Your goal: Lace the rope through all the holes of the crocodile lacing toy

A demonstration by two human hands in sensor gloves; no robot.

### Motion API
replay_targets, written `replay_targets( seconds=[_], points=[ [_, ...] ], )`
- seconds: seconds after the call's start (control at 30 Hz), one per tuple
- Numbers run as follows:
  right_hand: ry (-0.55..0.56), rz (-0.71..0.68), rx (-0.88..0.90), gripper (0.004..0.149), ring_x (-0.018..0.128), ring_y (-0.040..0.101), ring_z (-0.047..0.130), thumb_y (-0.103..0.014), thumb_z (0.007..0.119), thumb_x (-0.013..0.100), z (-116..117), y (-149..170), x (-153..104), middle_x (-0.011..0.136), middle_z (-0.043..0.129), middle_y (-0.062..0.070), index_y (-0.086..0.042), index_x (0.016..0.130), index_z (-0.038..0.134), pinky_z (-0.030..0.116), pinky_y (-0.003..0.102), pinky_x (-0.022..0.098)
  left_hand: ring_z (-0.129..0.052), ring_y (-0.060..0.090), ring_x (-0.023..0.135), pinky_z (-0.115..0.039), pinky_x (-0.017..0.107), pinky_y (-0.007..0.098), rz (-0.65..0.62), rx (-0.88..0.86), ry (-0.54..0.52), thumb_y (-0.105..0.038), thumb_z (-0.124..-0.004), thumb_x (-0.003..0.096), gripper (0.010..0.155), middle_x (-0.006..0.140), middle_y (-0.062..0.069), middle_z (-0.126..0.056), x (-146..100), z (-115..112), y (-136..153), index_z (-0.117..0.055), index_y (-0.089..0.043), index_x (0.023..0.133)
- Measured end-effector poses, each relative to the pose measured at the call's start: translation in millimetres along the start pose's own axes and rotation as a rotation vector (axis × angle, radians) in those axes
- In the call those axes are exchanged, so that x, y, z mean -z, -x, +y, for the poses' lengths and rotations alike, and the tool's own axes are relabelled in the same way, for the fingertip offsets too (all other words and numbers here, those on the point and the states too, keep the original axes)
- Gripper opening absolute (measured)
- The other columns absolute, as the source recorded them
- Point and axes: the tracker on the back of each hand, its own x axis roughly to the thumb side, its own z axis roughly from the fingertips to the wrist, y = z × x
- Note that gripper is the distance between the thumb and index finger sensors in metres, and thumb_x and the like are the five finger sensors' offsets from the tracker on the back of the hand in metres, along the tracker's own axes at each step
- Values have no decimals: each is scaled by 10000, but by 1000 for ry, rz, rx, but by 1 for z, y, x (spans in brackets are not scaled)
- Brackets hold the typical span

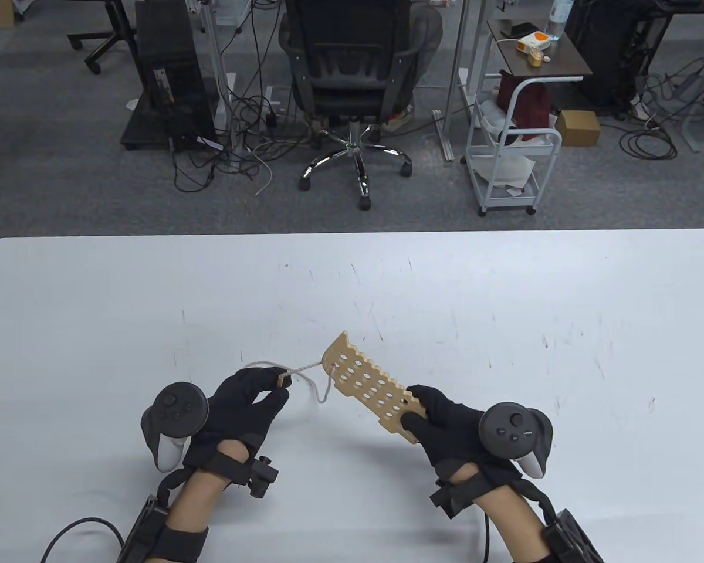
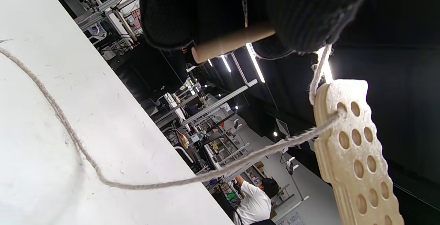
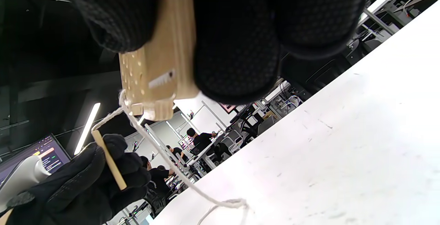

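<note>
Wooden crocodile lacing board: pale plywood, rows of round holes, notched along one long edge. Held above the white counter, tilted, far end pointing up and left in the table view.

Right hand: grip closed on the board's near end, thumb on the top face, fingers beneath.

Left hand: fingertips pinch a short wooden needle just left of the board; grip closed around it.

Rope: pale twisted cord, runs from the needle to a hole at the board's far end and passes through it. A slack loop trails onto the counter between the hands.

Office chair: beyond the counter, on grey floor.
</note>
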Motion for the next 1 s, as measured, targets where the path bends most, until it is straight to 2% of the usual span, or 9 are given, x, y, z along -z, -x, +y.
replay_targets(
  seconds=[1.0],
  points=[
    [93, 143, -52, 492, 421, 215, 1022, -385, 822, 470, -22, 26, 3, 662, 954, 43, -174, 901, 713, 819, 460, 397, -817, 270, 894, -495, 773, 595, 28, -80, -138, -488, -851, 419, 459, 905, -49, -852, -2, 32, 7, -840, -417, 872]
  ],
)
